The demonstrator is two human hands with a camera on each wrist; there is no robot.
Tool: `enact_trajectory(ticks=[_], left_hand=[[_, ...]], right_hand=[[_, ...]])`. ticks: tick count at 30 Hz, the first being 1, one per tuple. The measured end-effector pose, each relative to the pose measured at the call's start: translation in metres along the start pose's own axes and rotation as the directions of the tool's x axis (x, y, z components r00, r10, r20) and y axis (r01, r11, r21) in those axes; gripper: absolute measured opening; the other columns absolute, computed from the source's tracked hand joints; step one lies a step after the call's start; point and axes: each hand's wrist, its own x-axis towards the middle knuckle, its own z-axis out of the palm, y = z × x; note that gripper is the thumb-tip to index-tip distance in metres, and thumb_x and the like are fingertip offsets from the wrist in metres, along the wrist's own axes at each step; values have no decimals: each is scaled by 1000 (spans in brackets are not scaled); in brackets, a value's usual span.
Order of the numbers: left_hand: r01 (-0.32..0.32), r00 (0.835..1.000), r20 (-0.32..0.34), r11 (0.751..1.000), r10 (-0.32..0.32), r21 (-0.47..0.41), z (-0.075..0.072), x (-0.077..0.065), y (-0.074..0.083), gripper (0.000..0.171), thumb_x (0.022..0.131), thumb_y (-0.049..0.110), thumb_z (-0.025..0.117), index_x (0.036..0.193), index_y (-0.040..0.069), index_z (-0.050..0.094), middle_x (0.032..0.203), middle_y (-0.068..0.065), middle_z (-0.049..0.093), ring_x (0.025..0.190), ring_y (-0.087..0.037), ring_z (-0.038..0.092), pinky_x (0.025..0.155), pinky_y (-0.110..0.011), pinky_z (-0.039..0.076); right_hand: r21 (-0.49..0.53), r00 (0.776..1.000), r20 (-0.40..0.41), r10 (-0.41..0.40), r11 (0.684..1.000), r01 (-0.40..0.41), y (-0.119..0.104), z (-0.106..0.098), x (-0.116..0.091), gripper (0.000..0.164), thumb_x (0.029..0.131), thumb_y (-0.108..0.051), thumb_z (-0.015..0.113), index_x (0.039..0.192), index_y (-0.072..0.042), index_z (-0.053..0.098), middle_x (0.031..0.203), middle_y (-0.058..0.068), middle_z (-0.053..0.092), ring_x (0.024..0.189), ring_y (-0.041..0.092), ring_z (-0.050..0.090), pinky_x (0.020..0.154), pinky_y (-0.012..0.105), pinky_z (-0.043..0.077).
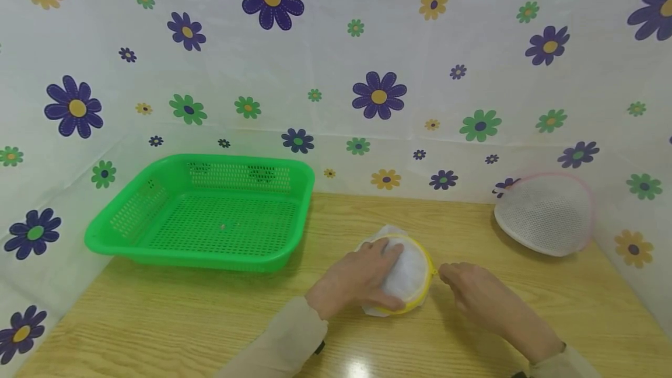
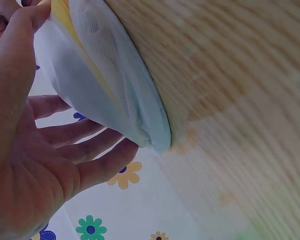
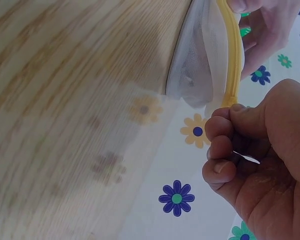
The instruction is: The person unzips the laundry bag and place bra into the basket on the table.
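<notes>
A round white mesh laundry bag [image 1: 412,273] with a yellow zipper [image 3: 233,60] round its edge lies on the wooden table. Across its top spreads my left hand [image 1: 362,276], thumb near the front rim and fingers over the far side, holding it. At the bag's right edge my right hand [image 1: 480,293] has its fingers curled and pinches the zipper's end; the pull itself is mostly hidden by the fingertips. In the left wrist view, the bag's white mesh side [image 2: 110,60] bulges below the yellow band.
A green perforated plastic basket [image 1: 199,260] stands at the back left, with tiny specks on its bottom. At the back right a white mesh bag with pink trim [image 1: 546,214] leans near the flowered curtain [image 1: 325,51]. The wooden table [image 1: 210,319] runs beneath everything.
</notes>
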Motion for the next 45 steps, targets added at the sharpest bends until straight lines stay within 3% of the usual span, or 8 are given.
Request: enact_trajectory(ticks=[11,23,45], left_hand=[[13,1000,-8,1000,-14,-10,0,-1,2,97,81,64,72,157,15,37,156,-14,45,135,-31,54,97,-43,57],[20,1000,-1,1000,-20,-11,1,0,2,96,82,62,72,158,14,38,156,-13,45,137,-32,52,100,-43,56],[32,999,-14,999,-32,-15,3,2,3,95,82,65,72,155,15,39,152,-13,49,125,-30,59,100,-43,55]], right_hand=[[15,1000,11,17,1000,-17,-2,1,-1,31,88,8,62,74,-17,48,66,-13,39,62,0,33,54,19,35],[-3,1000,-2,12,1000,-12,-3,1,-2,33,85,10,62,74,-17,47,65,-13,36,62,0,31,54,20,33],[-20,998,-51,-41,999,40,-3,4,-5,36,75,14,63,72,-17,44,66,-14,34,62,0,29,54,19,31]])
